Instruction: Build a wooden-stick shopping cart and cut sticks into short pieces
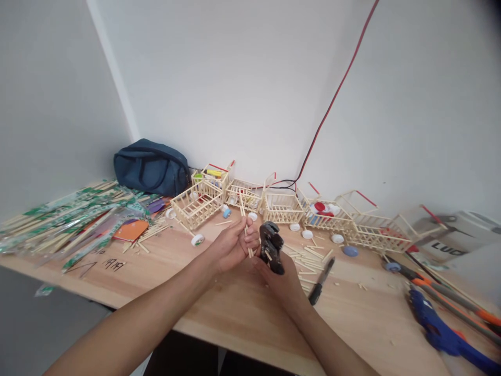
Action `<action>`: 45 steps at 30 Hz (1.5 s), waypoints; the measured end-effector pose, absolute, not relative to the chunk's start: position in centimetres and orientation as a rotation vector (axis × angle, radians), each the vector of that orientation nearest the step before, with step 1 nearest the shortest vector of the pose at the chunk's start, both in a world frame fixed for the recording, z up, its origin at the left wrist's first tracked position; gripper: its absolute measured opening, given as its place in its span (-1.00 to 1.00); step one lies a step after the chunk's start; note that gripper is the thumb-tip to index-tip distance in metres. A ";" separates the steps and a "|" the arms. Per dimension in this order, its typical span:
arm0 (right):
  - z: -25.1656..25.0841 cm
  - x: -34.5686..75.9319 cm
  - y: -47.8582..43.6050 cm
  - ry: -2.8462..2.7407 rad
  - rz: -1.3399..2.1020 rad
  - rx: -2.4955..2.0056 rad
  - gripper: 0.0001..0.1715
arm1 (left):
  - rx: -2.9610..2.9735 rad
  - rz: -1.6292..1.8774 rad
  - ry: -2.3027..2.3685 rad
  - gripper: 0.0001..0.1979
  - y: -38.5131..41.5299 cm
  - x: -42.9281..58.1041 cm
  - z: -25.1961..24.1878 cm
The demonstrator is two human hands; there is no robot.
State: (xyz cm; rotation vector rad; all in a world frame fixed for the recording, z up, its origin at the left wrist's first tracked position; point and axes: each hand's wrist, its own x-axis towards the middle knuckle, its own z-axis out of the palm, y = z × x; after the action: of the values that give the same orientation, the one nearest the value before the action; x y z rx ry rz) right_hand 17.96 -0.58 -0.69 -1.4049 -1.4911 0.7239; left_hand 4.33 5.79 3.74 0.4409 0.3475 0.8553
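Note:
My left hand (237, 244) is closed around thin wooden sticks (242, 205), which stick up past the fingers and come out again below them. Beside it, my right hand (287, 282) is wrapped round a black hand tool (272, 245) with rounded jaws at its top; its exact kind is not clear. The two hands almost touch above the table's middle. Short cut sticks (309, 261) lie scattered to the right of the tool, next to a black-handled knife or pen-like tool (321, 282). Behind the hands stands a small stick-built cart (284, 208).
More stick carts line the wall, including a left one (198, 203). Packaged chopsticks (78, 219) and a blue bag (152, 166) lie left. On the right are a blue glue gun (438, 329), orange-and-grey long-handled tools (442, 292) and a white bucket (462, 240). Bottle caps (307, 234) dot the wooden table (352, 324).

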 end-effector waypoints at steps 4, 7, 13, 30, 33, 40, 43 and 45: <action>-1.1 18.2 -0.6 -1.511 0.731 -1.425 -0.69 | 0.476 0.842 0.325 -0.70 5.9 4.3 3.0; -1.2 18.3 -0.7 -1.528 0.715 -1.448 -0.70 | 0.515 0.835 0.323 -0.73 6.1 4.2 2.5; -1.0 18.2 -0.6 -1.582 0.658 -1.499 -0.75 | 0.563 0.950 0.328 -0.72 6.0 4.4 2.4; -0.3 18.3 -0.9 -1.561 0.786 -1.436 -0.72 | 0.643 0.989 0.315 -0.86 6.0 4.5 2.4; -0.1 18.3 -0.8 -1.549 0.799 -1.463 -0.68 | 0.648 0.955 0.337 -0.86 6.1 4.4 2.4; -0.3 18.2 -0.7 -1.496 0.795 -1.505 -0.65 | 0.699 0.931 0.304 -0.82 6.3 4.3 1.8; -0.2 18.2 -0.8 -1.498 0.782 -1.514 -0.68 | 0.726 0.912 0.298 -0.79 6.5 4.4 1.3; -0.2 18.1 -0.7 -1.520 0.778 -1.511 -0.71 | 0.743 0.929 0.297 -0.77 6.5 4.5 1.2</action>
State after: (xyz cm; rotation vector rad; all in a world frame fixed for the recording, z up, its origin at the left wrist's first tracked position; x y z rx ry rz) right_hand 18.14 -0.74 -0.17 -1.5111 -1.5204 0.7776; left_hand 4.51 6.52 1.16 0.7429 0.2973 0.9292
